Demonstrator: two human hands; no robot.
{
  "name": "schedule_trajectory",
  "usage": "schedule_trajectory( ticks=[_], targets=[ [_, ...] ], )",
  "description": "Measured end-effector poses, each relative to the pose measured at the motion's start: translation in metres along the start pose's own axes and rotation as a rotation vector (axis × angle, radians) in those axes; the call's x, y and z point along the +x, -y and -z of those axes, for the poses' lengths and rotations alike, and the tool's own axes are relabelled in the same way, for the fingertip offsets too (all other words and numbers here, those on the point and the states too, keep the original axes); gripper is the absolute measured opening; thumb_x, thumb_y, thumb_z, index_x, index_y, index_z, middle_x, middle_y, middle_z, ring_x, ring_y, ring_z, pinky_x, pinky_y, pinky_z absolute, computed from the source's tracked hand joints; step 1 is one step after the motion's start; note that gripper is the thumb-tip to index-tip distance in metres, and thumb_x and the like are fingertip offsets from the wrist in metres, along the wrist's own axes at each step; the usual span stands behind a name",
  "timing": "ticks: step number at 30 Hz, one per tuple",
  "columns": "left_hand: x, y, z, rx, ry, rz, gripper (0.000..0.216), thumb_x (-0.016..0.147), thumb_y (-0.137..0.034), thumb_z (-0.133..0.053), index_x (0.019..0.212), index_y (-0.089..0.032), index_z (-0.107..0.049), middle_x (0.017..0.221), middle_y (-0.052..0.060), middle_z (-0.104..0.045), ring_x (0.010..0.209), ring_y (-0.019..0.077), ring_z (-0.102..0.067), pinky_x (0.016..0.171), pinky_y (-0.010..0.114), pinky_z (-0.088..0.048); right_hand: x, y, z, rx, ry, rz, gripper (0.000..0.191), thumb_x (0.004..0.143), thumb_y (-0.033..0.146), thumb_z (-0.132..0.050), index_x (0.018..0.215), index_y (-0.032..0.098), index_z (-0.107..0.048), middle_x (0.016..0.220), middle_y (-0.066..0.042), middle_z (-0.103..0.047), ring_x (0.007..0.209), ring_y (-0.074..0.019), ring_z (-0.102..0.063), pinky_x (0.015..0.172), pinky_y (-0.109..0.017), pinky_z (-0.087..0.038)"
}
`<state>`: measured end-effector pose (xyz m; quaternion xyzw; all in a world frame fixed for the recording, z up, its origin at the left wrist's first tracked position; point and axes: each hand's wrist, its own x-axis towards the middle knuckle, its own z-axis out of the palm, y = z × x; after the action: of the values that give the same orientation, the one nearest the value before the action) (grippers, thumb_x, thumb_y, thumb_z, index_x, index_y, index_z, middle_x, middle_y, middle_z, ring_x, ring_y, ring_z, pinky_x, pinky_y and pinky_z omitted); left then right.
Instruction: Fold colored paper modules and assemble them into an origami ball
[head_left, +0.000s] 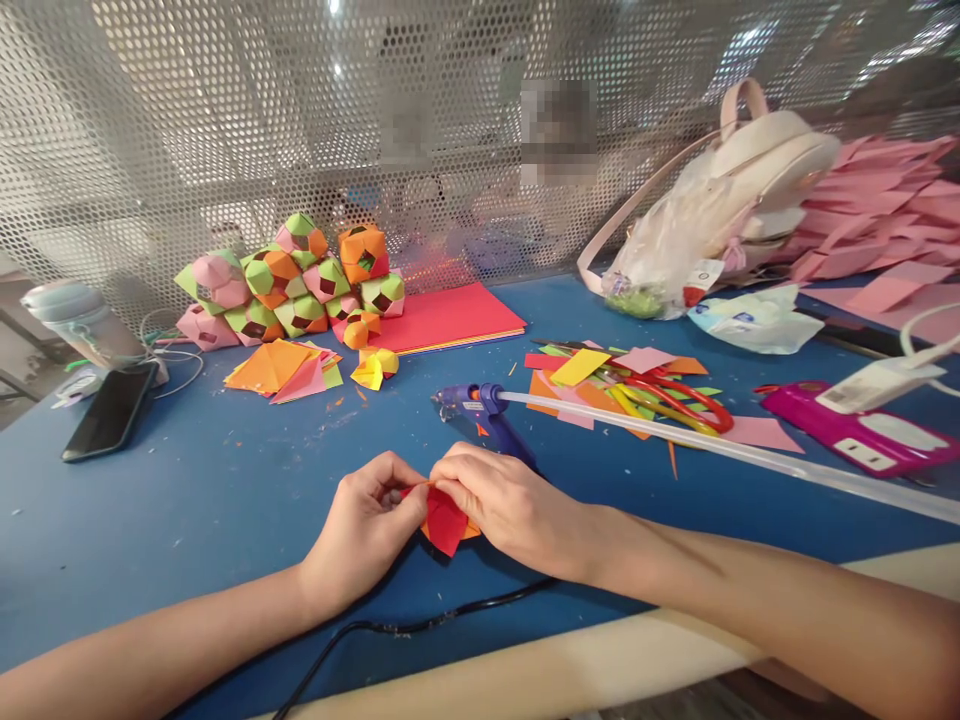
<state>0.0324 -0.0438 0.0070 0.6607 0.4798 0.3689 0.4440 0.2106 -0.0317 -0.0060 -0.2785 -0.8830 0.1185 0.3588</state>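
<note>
Both the left hand (361, 525) and right hand (517, 508) pinch red-and-orange paper (447, 522) at lower centre; a glue gun (501, 425) lies mid-frame, a phone (111, 411) at left.

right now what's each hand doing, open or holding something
Left hand: closed, pinching the folded red-and-orange paper piece.
Right hand: closed, fingers pinching the same piece.

Red-and-orange folded paper (447, 524), plain blue tabletop (225, 500)
</note>
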Motion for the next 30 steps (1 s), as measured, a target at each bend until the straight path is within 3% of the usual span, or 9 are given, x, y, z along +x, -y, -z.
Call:
schedule_trajectory(
  ticks=[3, 6, 9, 13, 20, 25, 30],
  targets=[
    [0.0, -0.001, 0.001, 0.021, -0.032, -0.002, 0.01, 0.076, -0.021, -0.055, 0.069, -0.015, -0.055, 0.061, -0.003, -0.055, 0.055, 0.0079, -0.048, 0.052, 0.019, -0.039, 0.002, 0.004, 0.0, 0.092, -0.046, -0.092, 0.017, 0.092, 0.015, -0.038, 0.098, 0.016, -0.054, 0.087, -0.006, -0.06, 0.078, -0.0155, -0.058, 0.07, -0.029, -0.049],
    [0.0, 0.002, 0.001, 0.039, -0.027, -0.013, 0.008, 0.076, -0.02, -0.053, 0.07, -0.016, -0.054, 0.063, -0.002, -0.056, 0.057, 0.0089, -0.049, 0.054, 0.02, -0.04, 0.004, 0.008, 0.001, 0.109, -0.058, -0.153, 0.01, 0.089, 0.016, -0.046, 0.089, 0.017, -0.055, 0.08, -0.004, -0.06, 0.074, -0.0146, -0.058, 0.067, -0.028, -0.047],
    [0.0, 0.004, 0.001, 0.051, 0.0, -0.032, 0.008, 0.077, -0.018, -0.052, 0.07, -0.016, -0.054, 0.065, -0.002, -0.057, 0.06, 0.01, -0.05, 0.056, 0.021, -0.041, 0.004, 0.009, 0.001, 0.116, -0.072, -0.16, 0.012, 0.087, 0.015, -0.048, 0.075, 0.019, -0.051, 0.071, -0.001, -0.056, 0.065, -0.0123, -0.053, 0.061, -0.025, -0.044],
    [0.0, 0.004, 0.001, 0.006, 0.05, -0.015, 0.005, 0.076, -0.016, -0.05, 0.074, -0.016, -0.055, 0.067, -0.002, -0.057, 0.061, 0.01, -0.051, 0.057, 0.021, -0.042, 0.003, 0.007, -0.001, 0.086, -0.086, -0.113, 0.017, 0.086, 0.012, -0.046, 0.071, 0.019, -0.048, 0.067, 0.001, -0.052, 0.06, -0.0113, -0.05, 0.058, -0.024, -0.041],
    [0.0, 0.0, -0.001, 0.012, 0.053, 0.008, 0.013, 0.079, -0.027, -0.055, 0.074, -0.016, -0.059, 0.064, -0.002, -0.059, 0.058, 0.0096, -0.052, 0.054, 0.02, -0.042, 0.003, 0.005, 0.004, 0.119, -0.045, -0.148, 0.018, 0.089, 0.014, -0.042, 0.076, 0.018, -0.053, 0.071, -0.001, -0.056, 0.065, -0.012, -0.054, 0.062, -0.025, -0.044],
    [0.002, 0.002, 0.001, -0.026, -0.029, 0.049, 0.017, 0.079, -0.029, -0.058, 0.07, -0.016, -0.056, 0.063, -0.002, -0.059, 0.057, 0.0092, -0.052, 0.054, 0.02, -0.043, 0.005, 0.007, 0.011, 0.232, -0.012, -0.248, 0.013, 0.089, 0.023, -0.046, 0.095, 0.017, -0.056, 0.089, -0.005, -0.063, 0.081, -0.0147, -0.059, 0.073, -0.028, -0.048],
    [0.004, 0.006, 0.0, -0.103, -0.056, 0.009, 0.012, 0.076, -0.02, -0.059, 0.068, -0.016, -0.052, 0.074, -0.001, -0.061, 0.068, 0.0098, -0.055, 0.062, 0.02, -0.045, 0.003, 0.004, 0.004, 0.104, -0.058, -0.279, 0.008, 0.083, 0.017, -0.051, 0.076, 0.018, -0.051, 0.07, -0.001, -0.058, 0.064, -0.0131, -0.055, 0.059, -0.026, -0.044]
  ],
)
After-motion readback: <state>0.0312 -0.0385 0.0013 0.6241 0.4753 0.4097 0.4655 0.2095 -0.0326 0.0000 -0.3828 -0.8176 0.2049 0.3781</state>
